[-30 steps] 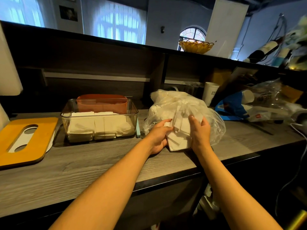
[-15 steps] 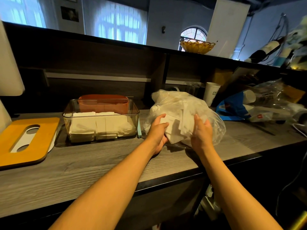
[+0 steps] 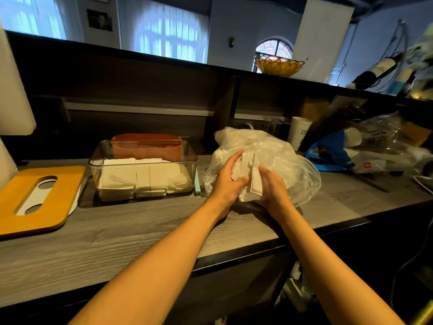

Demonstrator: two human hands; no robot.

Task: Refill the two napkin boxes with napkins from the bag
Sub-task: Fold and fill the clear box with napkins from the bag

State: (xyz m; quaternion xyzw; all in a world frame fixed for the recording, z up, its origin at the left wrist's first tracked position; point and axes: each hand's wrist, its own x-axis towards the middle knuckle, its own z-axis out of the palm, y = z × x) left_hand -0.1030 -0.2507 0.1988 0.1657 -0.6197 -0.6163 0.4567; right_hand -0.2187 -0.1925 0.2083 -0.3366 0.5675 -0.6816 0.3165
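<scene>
A clear plastic bag (image 3: pixel 283 160) of white napkins lies on the wooden counter (image 3: pixel 131 233). My left hand (image 3: pixel 228 184) and my right hand (image 3: pixel 273 190) grip a bundle of folded white napkins (image 3: pixel 248 175) between them at the bag's front. Left of the bag stands a clear napkin box (image 3: pixel 143 170), open and partly filled with white napkins. A reddish-brown box (image 3: pixel 146 146) stands right behind it. The orange lid (image 3: pixel 39 198) with a slot lies flat at the far left.
A white paper cup (image 3: pixel 298 132) stands behind the bag. Blue and clear plastic packaging (image 3: pixel 356 148) clutters the counter's right end. A teal stick (image 3: pixel 196 184) lies beside the clear box. A yellow basket (image 3: pixel 278 65) sits on the upper ledge.
Both hands have lifted the napkin bundle slightly and drawn closer together around it. The bundle has shifted up and back against the bag.
</scene>
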